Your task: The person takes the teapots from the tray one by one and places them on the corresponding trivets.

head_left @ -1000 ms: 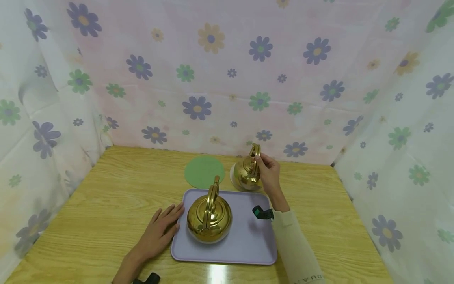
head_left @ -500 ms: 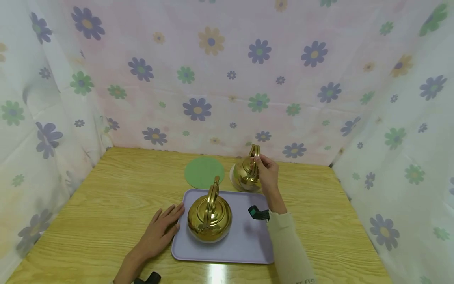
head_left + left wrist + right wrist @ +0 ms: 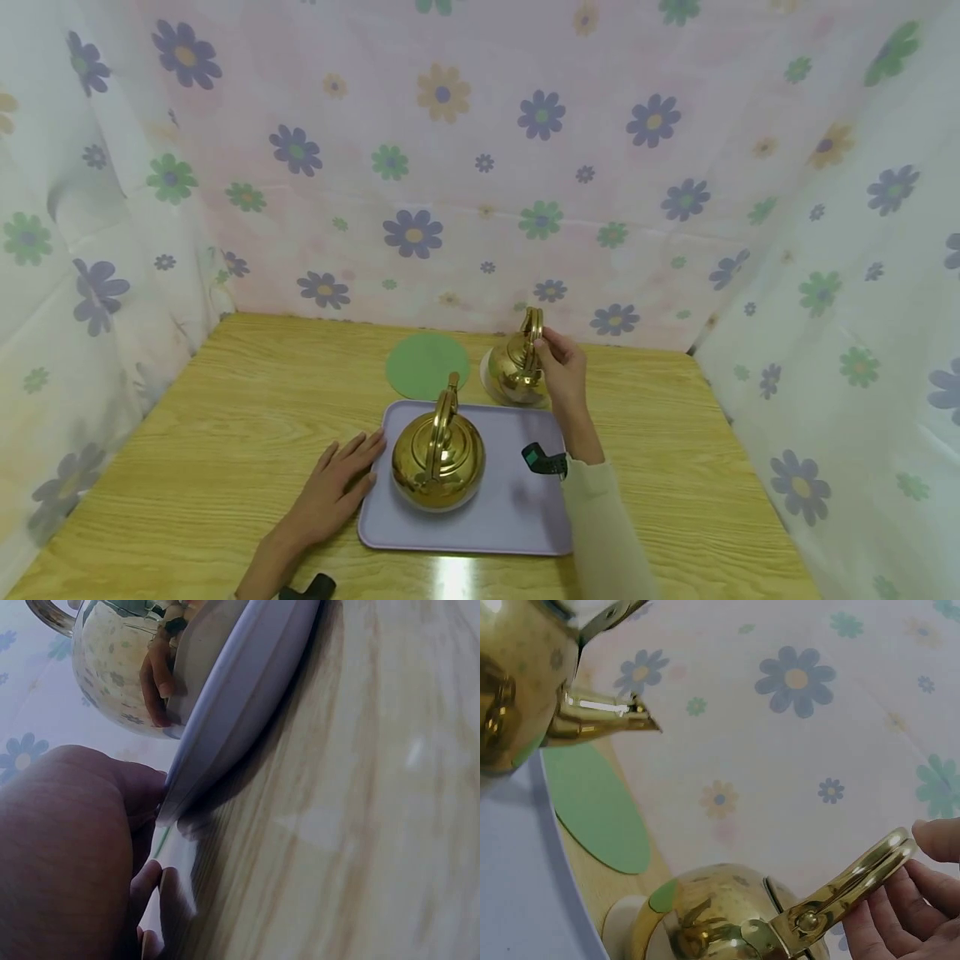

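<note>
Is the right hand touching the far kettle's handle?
Touching. The right wrist view shows the right hand's fingertips against the far kettle's raised handle.

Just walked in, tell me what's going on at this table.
A person works at a wooden table with two golden kettles. The right hand pinches the raised handle of the far kettle, which sits on a white coaster beside a green mat. The left hand lies flat against the left edge of the lilac tray, which carries the near kettle.
</note>
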### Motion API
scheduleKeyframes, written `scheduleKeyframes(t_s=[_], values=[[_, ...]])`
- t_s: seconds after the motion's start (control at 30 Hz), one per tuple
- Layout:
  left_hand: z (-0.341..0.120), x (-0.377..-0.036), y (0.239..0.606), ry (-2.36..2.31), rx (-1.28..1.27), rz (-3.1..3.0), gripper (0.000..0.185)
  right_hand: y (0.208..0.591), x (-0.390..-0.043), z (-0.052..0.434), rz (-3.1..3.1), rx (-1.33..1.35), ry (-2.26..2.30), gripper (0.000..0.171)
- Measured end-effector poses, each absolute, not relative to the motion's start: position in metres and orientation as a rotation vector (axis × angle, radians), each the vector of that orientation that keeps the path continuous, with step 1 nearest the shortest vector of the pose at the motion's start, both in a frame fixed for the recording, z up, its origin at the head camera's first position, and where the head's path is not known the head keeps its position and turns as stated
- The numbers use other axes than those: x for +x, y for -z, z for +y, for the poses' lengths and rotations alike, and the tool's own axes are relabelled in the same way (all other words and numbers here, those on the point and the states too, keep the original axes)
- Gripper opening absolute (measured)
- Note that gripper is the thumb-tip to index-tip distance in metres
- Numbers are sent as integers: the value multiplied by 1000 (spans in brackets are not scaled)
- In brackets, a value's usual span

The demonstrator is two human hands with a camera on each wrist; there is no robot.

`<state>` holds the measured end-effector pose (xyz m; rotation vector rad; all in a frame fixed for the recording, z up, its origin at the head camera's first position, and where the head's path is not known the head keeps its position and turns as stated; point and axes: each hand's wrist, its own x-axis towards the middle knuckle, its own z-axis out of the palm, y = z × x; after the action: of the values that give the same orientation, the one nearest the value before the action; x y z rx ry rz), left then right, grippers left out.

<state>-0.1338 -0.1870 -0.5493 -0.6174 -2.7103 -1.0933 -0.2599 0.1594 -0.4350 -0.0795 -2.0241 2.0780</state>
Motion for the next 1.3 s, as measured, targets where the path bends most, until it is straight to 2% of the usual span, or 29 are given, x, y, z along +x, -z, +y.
scheduleKeyframes(t_s=[0.8,1.3], values=[[-188,-136,552,1082,-639,-2705,47,424,-203,161,-1753,-11,-2355,45],[-188,-135,551,1072,-633,-2714,47,429,-186,150,-1734,73,-2509,43]])
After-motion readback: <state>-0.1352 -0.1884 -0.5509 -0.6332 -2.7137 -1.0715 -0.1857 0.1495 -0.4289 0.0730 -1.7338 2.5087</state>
